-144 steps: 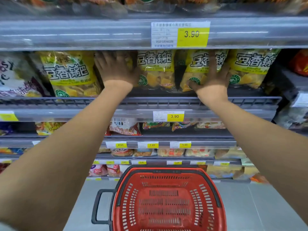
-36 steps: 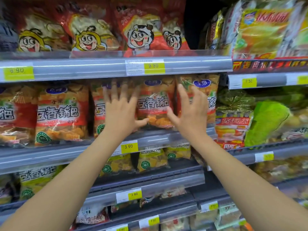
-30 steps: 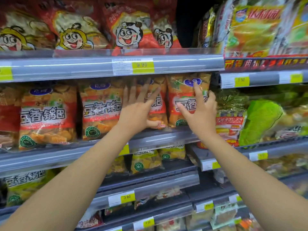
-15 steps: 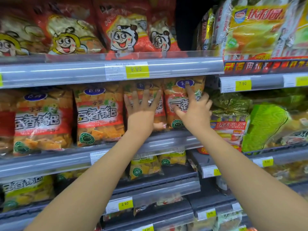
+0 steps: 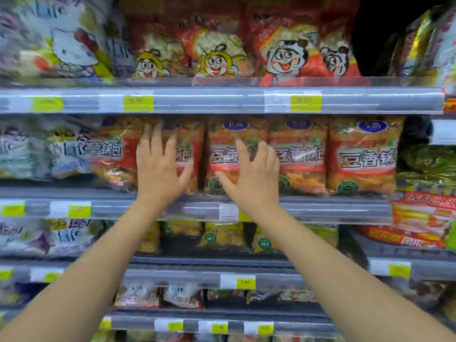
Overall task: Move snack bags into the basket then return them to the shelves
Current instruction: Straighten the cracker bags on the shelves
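Note:
A row of red and orange snack bags stands upright on the middle shelf [image 5: 320,206]. My left hand [image 5: 159,166] is spread flat, fingers apart, against one bag [image 5: 185,156] left of centre. My right hand [image 5: 251,174] lies with fingers apart and slightly curled on the front of the neighbouring bag [image 5: 223,154]. Neither hand is closed around a bag. Two more bags of the same kind [image 5: 299,154] [image 5: 365,156] stand to the right. The basket is out of view.
Red cartoon-face bags [image 5: 283,53] fill the shelf above, behind a clear rail with yellow price tags [image 5: 306,103]. Yellow snack bags [image 5: 222,236] sit one shelf down. White and purple bags [image 5: 61,149] are at left, green and red packs [image 5: 424,213] at right.
The view has swung right to left along the shelf. Both hands have shifted left from the two rightmost bags of the row to bags further left, still flat with fingers spread.

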Motion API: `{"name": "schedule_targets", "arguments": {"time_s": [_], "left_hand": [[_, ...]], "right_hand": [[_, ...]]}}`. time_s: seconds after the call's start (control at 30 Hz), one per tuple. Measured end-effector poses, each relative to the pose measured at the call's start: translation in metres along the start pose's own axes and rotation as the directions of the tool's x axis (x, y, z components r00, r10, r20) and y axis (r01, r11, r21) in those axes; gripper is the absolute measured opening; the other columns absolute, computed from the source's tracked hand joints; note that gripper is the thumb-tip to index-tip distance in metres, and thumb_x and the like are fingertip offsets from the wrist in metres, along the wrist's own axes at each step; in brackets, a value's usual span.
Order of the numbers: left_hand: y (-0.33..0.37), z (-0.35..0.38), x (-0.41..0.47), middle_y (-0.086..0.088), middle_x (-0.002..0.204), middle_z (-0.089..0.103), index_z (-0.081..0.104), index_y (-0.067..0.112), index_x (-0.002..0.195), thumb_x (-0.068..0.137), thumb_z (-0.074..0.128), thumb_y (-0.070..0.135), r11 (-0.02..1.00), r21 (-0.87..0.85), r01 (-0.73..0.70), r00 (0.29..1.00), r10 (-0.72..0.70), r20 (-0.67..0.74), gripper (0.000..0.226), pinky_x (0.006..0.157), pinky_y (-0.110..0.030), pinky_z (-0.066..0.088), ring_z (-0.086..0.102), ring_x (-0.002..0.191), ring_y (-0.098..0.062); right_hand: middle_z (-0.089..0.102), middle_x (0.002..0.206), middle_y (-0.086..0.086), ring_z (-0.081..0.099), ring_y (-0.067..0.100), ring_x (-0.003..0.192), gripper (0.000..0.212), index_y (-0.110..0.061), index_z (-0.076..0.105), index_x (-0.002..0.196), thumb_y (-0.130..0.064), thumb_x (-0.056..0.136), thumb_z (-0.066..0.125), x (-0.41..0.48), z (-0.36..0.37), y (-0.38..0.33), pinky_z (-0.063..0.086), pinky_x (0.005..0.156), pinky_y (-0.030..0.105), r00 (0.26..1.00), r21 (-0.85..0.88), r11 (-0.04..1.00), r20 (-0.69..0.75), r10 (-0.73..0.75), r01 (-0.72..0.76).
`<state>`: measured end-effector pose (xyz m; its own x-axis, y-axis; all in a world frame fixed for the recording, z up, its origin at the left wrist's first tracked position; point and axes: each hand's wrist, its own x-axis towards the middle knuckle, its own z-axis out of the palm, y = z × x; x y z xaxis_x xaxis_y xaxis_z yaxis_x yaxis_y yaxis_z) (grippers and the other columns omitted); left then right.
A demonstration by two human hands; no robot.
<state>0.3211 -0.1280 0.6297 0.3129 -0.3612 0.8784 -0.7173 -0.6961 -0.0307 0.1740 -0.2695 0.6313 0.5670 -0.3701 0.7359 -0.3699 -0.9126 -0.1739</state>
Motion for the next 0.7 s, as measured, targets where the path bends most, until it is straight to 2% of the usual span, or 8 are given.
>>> {"name": "schedule_targets", "arguments": {"time_s": [0.1,0.2,0.37,0.43,0.5,0.6,0.63,0.7], "left_hand": [[-0.038,0.002,0.005,-0.023,0.151,0.031,0.032,0.018,0.149,0.081,0.037,0.074,1.000,-0.020,-0.003,0.986,0.007,0.165,0.088,0.113,-0.057,0.018,0.021,0.140,-0.043],[-0.037,0.014,0.006,-0.016,0.160,0.010,0.009,0.024,0.154,0.077,0.022,0.083,0.982,-0.148,0.117,0.944,-0.064,0.324,0.098,0.117,-0.047,0.012,0.004,0.147,-0.034],[-0.021,0.033,0.005,-0.018,0.158,0.020,0.015,0.025,0.154,0.082,0.026,0.076,0.987,-0.073,0.142,0.959,-0.119,0.256,0.088,0.114,-0.059,0.021,0.016,0.145,-0.041],[-0.026,0.030,0.005,-0.017,0.158,0.018,0.015,0.026,0.153,0.084,0.025,0.077,0.993,-0.080,0.087,0.972,-0.067,0.225,0.087,0.115,-0.059,0.013,0.014,0.145,-0.040],[-0.040,0.017,0.002,-0.018,0.155,0.024,0.024,0.023,0.151,0.089,0.022,0.073,0.987,-0.158,0.043,0.996,-0.030,0.081,0.080,0.116,-0.053,0.007,0.016,0.145,-0.037],[-0.083,-0.003,0.001,-0.025,0.143,0.037,0.039,0.008,0.140,0.097,0.036,0.051,0.929,-0.316,0.192,0.952,-0.254,-0.170,0.061,0.113,-0.052,0.021,0.030,0.135,-0.040],[-0.099,-0.005,0.003,-0.027,0.143,0.035,0.037,0.005,0.140,0.096,0.041,0.050,0.889,-0.341,0.305,0.916,-0.372,-0.150,0.063,0.111,-0.054,0.025,0.032,0.133,-0.043],[-0.124,-0.005,0.007,-0.025,0.149,0.026,0.025,0.011,0.149,0.087,0.051,0.062,0.767,-0.357,0.533,0.839,-0.534,0.105,0.085,0.109,-0.055,0.030,0.032,0.133,-0.045]], "right_hand": [[0.039,0.138,0.030,0.035,0.043,0.127,0.084,-0.022,0.032,0.148,-0.072,0.082,0.047,0.008,0.017,-0.024,0.028,0.104,0.054,0.997,-0.086,0.996,0.082,0.007,0.000],[0.010,0.155,0.031,0.013,0.046,0.142,0.095,-0.028,-0.002,0.154,-0.076,0.083,0.040,0.012,0.036,-0.028,0.017,0.111,0.057,0.988,-0.201,0.980,0.151,0.033,-0.002],[-0.001,0.156,0.030,0.003,0.045,0.145,0.096,-0.030,-0.011,0.153,-0.074,0.085,0.041,0.016,0.048,-0.029,0.011,0.113,0.057,0.990,-0.230,0.973,0.128,0.061,-0.030],[-0.003,0.156,0.030,0.000,0.045,0.145,0.095,-0.030,-0.013,0.152,-0.073,0.086,0.040,0.016,0.046,-0.030,0.009,0.113,0.057,0.990,-0.236,0.971,0.128,0.065,-0.033],[-0.005,0.157,0.030,-0.002,0.044,0.145,0.094,-0.030,-0.013,0.152,-0.072,0.086,0.039,0.015,0.046,-0.029,0.007,0.114,0.057,0.988,-0.231,0.972,0.136,0.070,-0.037],[-0.005,0.157,0.030,-0.003,0.044,0.145,0.093,-0.031,-0.010,0.153,-0.071,0.086,0.041,0.014,0.047,-0.030,0.006,0.114,0.057,0.988,-0.219,0.974,0.131,0.084,-0.054],[-0.004,0.156,0.030,-0.002,0.044,0.145,0.093,-0.030,-0.009,0.153,-0.070,0.086,0.042,0.014,0.048,-0.031,0.006,0.114,0.057,0.988,-0.225,0.973,0.124,0.089,-0.059],[-0.001,0.156,0.031,0.001,0.044,0.145,0.093,-0.030,-0.006,0.154,-0.070,0.086,0.044,0.015,0.047,-0.033,0.008,0.114,0.057,0.989,-0.234,0.970,0.115,0.093,-0.064]]}}
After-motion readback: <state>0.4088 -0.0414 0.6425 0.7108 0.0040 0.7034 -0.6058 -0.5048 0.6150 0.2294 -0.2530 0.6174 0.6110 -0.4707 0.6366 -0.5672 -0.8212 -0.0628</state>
